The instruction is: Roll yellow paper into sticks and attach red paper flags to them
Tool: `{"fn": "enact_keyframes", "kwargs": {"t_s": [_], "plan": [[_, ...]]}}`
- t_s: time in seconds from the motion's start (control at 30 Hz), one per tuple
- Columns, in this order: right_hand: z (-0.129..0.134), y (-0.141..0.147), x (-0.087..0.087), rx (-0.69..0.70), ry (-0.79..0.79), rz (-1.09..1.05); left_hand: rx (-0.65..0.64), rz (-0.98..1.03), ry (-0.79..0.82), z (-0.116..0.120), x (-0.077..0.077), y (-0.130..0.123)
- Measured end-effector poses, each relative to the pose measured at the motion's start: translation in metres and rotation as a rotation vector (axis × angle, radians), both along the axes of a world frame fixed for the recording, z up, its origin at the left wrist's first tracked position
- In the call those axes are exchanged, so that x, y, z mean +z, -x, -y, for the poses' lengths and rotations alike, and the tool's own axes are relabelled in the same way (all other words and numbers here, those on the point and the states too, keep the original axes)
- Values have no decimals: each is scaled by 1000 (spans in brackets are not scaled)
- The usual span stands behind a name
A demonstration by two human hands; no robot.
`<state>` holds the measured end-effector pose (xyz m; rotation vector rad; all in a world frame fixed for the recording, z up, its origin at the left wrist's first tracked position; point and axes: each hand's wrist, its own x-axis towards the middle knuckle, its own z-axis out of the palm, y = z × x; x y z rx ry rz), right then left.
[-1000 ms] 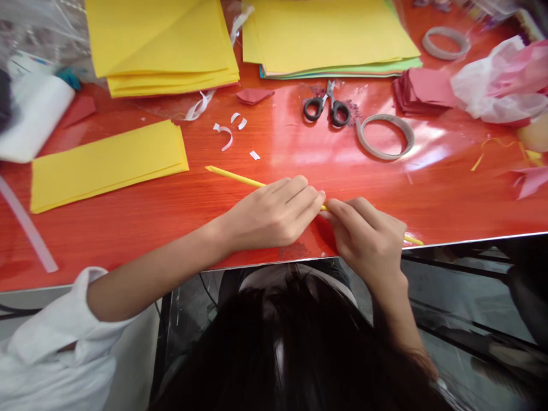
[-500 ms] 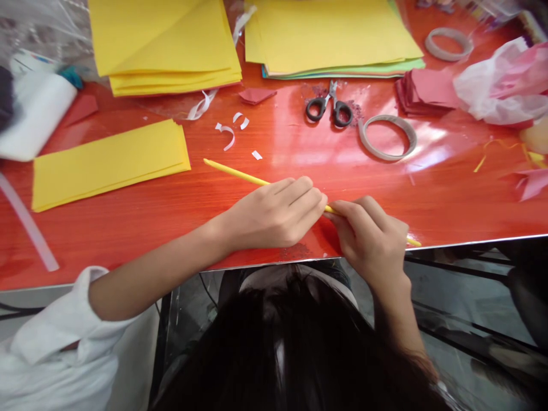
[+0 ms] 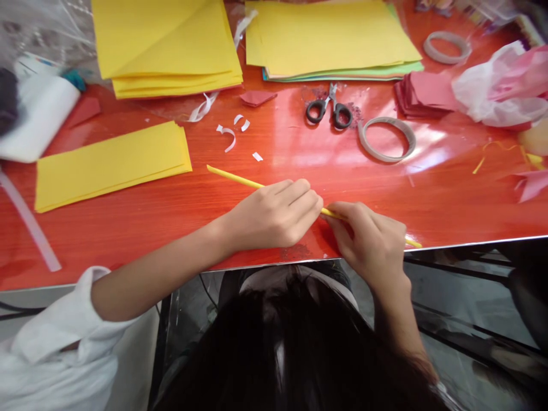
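Note:
A thin yellow rolled paper stick [image 3: 233, 176] slants across the front of the red table, its left end pointed and its right end near the table edge. Over its middle, my left hand [image 3: 280, 214] is closed around it, back of the hand up. Close by on the right, my right hand [image 3: 370, 237] pinches the same stick between thumb and fingers. A short piece of the stick shows between both hands. My palms hide the rest of it.
Black-handled scissors [image 3: 329, 107] and a tape roll [image 3: 387, 140] lie beyond my hands. Yellow strips [image 3: 113, 165] are stacked left. Farther back are yellow sheets [image 3: 166, 45], more coloured sheets [image 3: 325, 37], red paper pieces [image 3: 428, 94] and another tape roll [image 3: 447, 47]. White scraps [image 3: 226, 137] lie mid-table.
The left tip of the stick has shifted slightly right and down. Slightly more of the stick shows between my hands, and both hands keep their hold.

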<state>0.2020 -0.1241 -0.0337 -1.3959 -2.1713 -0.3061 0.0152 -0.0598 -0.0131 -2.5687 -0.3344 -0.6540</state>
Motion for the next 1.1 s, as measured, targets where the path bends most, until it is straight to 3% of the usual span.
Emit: {"fn": "enact_keyframes", "kwargs": {"t_s": [0.27,1.1], "plan": [[0,0,0,-1,-73,100,9,-4,26,-2,0,0],[0,2,4,-6,69,60,14,-8,-36,-3,0,2]]}}
